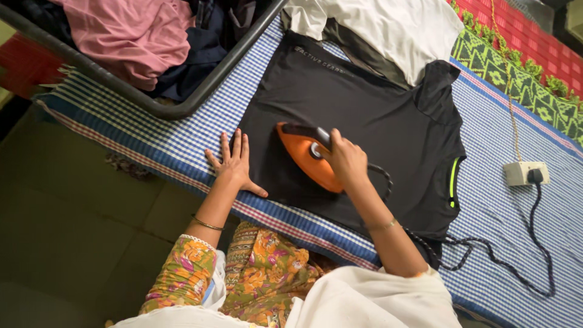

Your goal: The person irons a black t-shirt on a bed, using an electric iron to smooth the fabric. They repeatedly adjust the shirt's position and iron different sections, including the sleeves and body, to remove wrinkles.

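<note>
A black t-shirt [376, 109] lies spread flat on a blue-and-white checked cloth [504, 200]. An orange iron [306, 164] with a dark handle rests on the shirt's lower left part. My right hand [346, 159] grips the iron's handle. Flat and with fingers spread, my left hand [234, 163] presses on the checked cloth at the shirt's left edge, thumb touching the shirt.
The iron's black cord [504, 261] runs across the cloth to a white socket box [525, 173]. A white garment [388, 27] lies beyond the shirt. Pink and dark clothes [139, 36] are piled behind a dark metal rail [152, 103]. A green-and-red patterned cloth [522, 67] lies at right.
</note>
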